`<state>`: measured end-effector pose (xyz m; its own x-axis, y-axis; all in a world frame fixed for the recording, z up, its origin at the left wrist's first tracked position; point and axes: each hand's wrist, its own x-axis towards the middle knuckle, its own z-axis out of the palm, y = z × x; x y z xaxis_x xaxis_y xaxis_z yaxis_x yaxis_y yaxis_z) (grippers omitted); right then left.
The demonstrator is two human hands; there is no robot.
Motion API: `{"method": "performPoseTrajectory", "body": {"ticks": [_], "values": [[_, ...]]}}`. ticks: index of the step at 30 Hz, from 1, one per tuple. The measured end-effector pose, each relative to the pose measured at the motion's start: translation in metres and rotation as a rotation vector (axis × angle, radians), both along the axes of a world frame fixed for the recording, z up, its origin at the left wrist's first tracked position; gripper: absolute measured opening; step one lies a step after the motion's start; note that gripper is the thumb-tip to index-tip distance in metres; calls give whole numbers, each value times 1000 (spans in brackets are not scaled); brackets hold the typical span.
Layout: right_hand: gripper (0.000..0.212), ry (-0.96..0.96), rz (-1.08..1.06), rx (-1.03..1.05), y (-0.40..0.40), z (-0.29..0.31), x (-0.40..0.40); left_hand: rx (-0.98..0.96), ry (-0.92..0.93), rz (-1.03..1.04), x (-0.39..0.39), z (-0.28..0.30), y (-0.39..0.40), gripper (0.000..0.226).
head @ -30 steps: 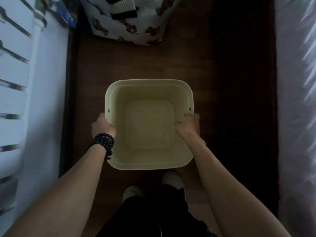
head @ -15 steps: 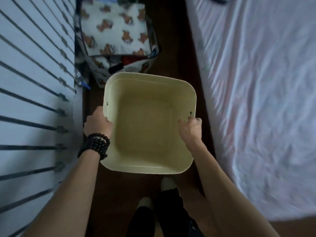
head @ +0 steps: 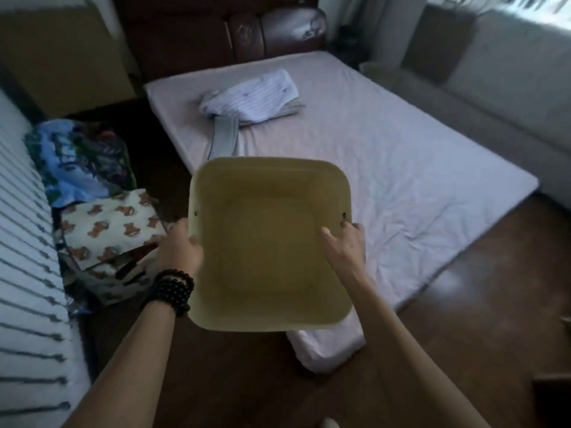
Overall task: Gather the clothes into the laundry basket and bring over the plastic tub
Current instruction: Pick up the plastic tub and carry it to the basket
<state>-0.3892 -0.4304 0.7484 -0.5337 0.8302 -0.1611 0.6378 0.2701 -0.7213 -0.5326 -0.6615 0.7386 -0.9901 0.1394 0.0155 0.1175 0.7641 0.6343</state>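
I hold an empty cream plastic tub (head: 268,248) in front of me, above the floor and the mattress corner. My left hand (head: 179,248), with a dark bead bracelet at the wrist, grips its left rim. My right hand (head: 346,242) grips the right rim, thumb inside. A bear-print fabric laundry basket (head: 108,230) with clothes in it stands on the floor at my left. A white striped garment and a grey one (head: 253,100) lie bunched on the mattress beyond the tub.
A pale-sheeted mattress (head: 386,168) lies on the dark wood floor (head: 479,319) at right. A striped white bed edge (head: 24,273) runs along the left. A blue patterned bag (head: 77,162) sits behind the basket. A brown leather sofa (head: 247,29) stands at the back.
The tub has risen off the floor and my view has lifted from the floor to the room. The mattress and the clothes on it have come into sight.
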Motion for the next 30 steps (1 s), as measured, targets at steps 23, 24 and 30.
{"method": "performPoseTrajectory", "body": {"ticks": [23, 24, 30], "values": [[58, 92, -698, 94, 491, 75, 437, 92, 22, -741, 314, 83, 644, 29], [57, 75, -712, 94, 512, 71, 439, 91, 17, -749, 315, 80, 667, 29], [59, 83, -795, 48, 666, 40, 437, 72, 12, -832, 308, 44, 849, 30]]}}
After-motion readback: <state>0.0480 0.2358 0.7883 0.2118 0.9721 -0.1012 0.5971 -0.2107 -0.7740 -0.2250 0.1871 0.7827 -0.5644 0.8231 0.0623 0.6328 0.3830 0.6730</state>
